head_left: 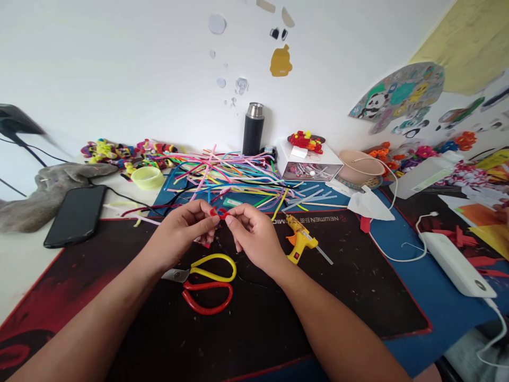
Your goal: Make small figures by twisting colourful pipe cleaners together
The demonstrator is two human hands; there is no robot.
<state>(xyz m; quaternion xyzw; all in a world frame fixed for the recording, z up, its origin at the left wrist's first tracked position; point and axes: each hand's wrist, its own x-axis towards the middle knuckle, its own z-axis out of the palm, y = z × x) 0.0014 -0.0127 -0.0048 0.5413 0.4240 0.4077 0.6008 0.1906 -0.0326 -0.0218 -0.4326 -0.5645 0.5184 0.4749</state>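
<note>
A short red pipe cleaner (223,213), bent into a small loop, is pinched between my two hands above the dark desk mat. Thumb and fingers of my left hand (194,223) close on its left end. My right hand (252,228) grips the right end the same way. Just below lie scissors (210,286) with one yellow and one red handle, blades pointing left. To the right of my right hand rests a yellow glue gun (300,239) with a clear glue stick out of its back. Beyond my fingers spreads a pile of colourful pipe cleaners (230,172).
A black phone (75,216) and a pale yellow tape roll (147,178) lie at left. Behind stand a black thermos (253,130) and a white drawer box (310,165). At right are a beige bowl (361,167), a plastic bottle (427,172) and a white power bank (457,264) with cables.
</note>
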